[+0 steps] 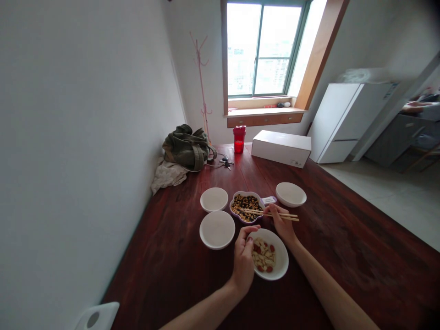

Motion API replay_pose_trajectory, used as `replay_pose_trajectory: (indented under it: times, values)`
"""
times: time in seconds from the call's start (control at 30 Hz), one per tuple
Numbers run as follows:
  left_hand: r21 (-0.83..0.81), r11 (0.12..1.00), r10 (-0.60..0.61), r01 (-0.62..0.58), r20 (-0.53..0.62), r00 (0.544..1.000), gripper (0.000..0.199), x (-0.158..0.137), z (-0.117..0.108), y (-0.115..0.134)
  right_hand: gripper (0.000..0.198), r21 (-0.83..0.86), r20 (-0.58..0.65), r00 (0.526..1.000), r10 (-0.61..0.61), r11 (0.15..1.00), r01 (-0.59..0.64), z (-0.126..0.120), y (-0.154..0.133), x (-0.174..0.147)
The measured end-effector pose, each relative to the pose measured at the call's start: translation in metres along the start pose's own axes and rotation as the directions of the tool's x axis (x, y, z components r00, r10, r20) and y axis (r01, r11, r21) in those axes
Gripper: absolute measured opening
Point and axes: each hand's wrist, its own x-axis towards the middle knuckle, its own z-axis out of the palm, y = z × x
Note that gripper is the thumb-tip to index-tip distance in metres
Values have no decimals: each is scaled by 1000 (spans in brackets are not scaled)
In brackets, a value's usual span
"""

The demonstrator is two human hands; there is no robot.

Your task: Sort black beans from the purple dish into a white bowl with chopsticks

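My right hand (280,222) pinches a pair of wooden chopsticks (288,216), whose tips reach into a purple-rimmed, flower-shaped dish (233,213). Mixed dark and yellow beans or grains (244,201) fill that dish, and a labelled handle (269,200) sticks out on its right. My left hand (243,259) grips the left rim of a white bowl (281,256) close to me. Inside this bowl lie pale slices and reddish pieces (264,256), which I cannot name for certain. Part of its left side is hidden by my fingers.
Two white bowls (217,229) stand to the left and another white bowl (291,194) to the right on the dark red wooden table (172,256). Farther back are a green bag (187,149), keys (227,162), a red cup (239,140) and a white box (280,147).
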Motion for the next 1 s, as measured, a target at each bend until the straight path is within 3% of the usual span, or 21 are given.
replay_pose_trajectory:
  times: [0.2,0.33,0.47,0.57,0.73,1.0]
  values:
    - [-1,1000,-5,5,-5,1000,24,0,0,-1,55,130,-60,996,66,990,-58,-3,5,4]
    - [15,1000,-2,2,-13,1000,25,0,0,-2,48,397,-108,990,89,917,-39,-8,0,6]
    - [33,999,7,-6,-14,1000,25,1,-2,-3,43,697,67,994,88,709,-110,-21,-14,7]
    - [16,1000,-1,1,-2,1000,25,1,-1,-1,47,755,206,975,79,621,-210,-30,-21,6]
    - [-5,1000,-9,9,14,1000,25,1,0,2,49,731,269,959,84,631,-260,-32,-21,5]
    - [-20,999,-27,28,32,999,27,-1,2,4,48,711,131,981,143,676,-194,-32,-14,11]
